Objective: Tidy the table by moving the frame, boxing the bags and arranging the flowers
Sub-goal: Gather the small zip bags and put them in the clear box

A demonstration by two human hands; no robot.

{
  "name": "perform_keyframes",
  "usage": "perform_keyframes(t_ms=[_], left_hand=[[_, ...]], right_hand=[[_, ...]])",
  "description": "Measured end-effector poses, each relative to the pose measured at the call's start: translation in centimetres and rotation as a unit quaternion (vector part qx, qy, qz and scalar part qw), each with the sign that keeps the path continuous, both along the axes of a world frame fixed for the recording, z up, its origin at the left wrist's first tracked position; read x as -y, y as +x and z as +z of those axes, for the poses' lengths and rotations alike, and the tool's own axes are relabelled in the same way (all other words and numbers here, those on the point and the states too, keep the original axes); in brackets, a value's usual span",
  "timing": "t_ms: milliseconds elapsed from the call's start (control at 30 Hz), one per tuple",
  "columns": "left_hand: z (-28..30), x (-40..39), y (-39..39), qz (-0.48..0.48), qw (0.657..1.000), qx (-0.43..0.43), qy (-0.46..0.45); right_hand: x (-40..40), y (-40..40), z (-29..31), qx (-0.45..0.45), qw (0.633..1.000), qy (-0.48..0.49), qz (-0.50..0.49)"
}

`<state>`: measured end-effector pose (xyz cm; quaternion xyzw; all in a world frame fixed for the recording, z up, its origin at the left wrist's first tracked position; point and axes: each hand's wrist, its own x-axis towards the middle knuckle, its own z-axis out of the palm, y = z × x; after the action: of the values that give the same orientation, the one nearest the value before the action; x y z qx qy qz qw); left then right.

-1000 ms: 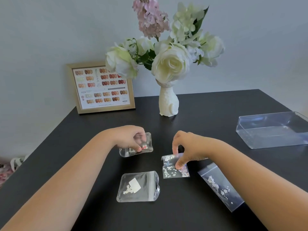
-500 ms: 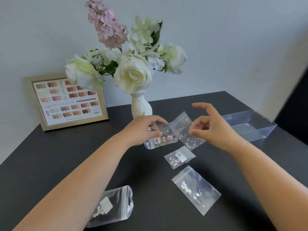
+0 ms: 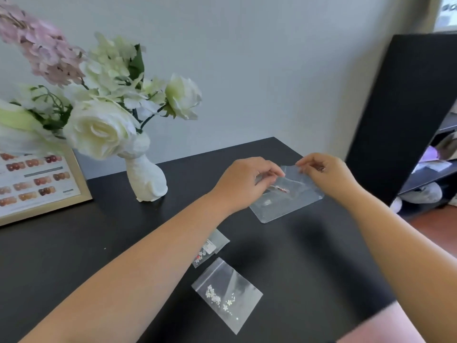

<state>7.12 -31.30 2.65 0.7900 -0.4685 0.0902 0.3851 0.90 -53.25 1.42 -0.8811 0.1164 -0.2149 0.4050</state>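
Observation:
Both hands are over the clear plastic box (image 3: 269, 214) near the table's far right edge. My left hand (image 3: 243, 184) pinches a small clear bag with red and pink bits (image 3: 280, 188). Pinched in my right hand (image 3: 327, 174) is the top edge of another clear bag (image 3: 293, 173). Blur hides where each bag ends. Two more bags lie on the black table: a small one (image 3: 210, 248) partly under my left forearm and a larger one with white beads (image 3: 227, 293). The gold frame (image 3: 42, 186) leans at far left behind the white vase (image 3: 147, 180) of flowers (image 3: 99, 127).
A tall black shelf unit (image 3: 400, 115) stands just right of the table, with items on its shelves. The table's right edge (image 3: 346, 233) runs close by the box, and a wall backs the table.
The view has swung to the right. Both hands carried their bags from the table's middle over to the clear box. The bag at the near left has gone out of view.

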Motion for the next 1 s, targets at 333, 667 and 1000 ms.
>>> perform_keyframes(t_ms=[333,667,1000], left_hand=[[-2.6,3.6,-0.1,0.090,0.989,-0.038,0.110],[-4.6,3.0,1.2,0.137,0.951,-0.057,0.271],[-3.8,1.5,1.0,0.044,0.964,-0.107,0.241]], right_hand=[[3.1,2.2,-1.0,-0.098,0.992,-0.063,0.043],[4.7,1.1,-4.7,-0.058,0.998,0.001,0.008],[4.0,-0.3,-4.6,-0.004,0.996,-0.069,-0.063]])
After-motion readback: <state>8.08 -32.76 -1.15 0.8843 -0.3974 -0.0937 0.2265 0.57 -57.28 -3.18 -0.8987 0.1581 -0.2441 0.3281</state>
